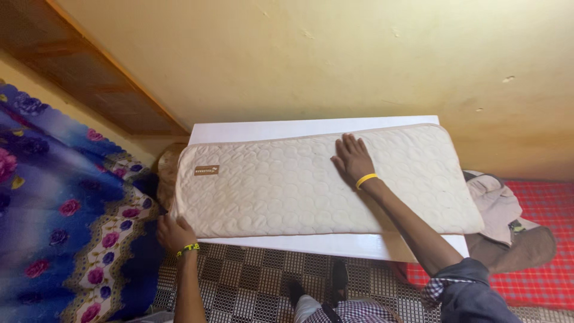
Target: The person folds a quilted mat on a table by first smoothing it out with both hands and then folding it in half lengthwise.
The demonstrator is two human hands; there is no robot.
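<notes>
Head view, looking down. A cream quilted pad (299,185) lies flat across a white table (335,246), spanning most of the centre of the frame; its long edge runs left to right, and a small brown label (206,170) sits near its left end. A strip of bare table shows above the pad and another below it.

Right hand (354,158): centre of frame, palm down on the pad's upper middle, fingers spread wide and flat against the quilting, gripping nothing. Yellow band (366,179) on the wrist; the rolled dark sleeve with a checked cuff (460,287) enters from the lower right.

Left hand (174,232): lower left of frame, at the pad's lower left corner, fingers curled around the edge (how far they reach under it cannot be told). Yellow-green band (188,248) on this wrist.

Surroundings: blue floral blanket (54,197) fills the left side. Patterned brown-and-white floor mat (251,281) along the bottom centre, with the person's feet in dark footwear (338,279) on it. Beige cloth bundle (499,209) just right of the table, resting on a red checked cloth (544,239). Yellow wall (335,54) across the top; wooden frame (89,78) in the upper left.
</notes>
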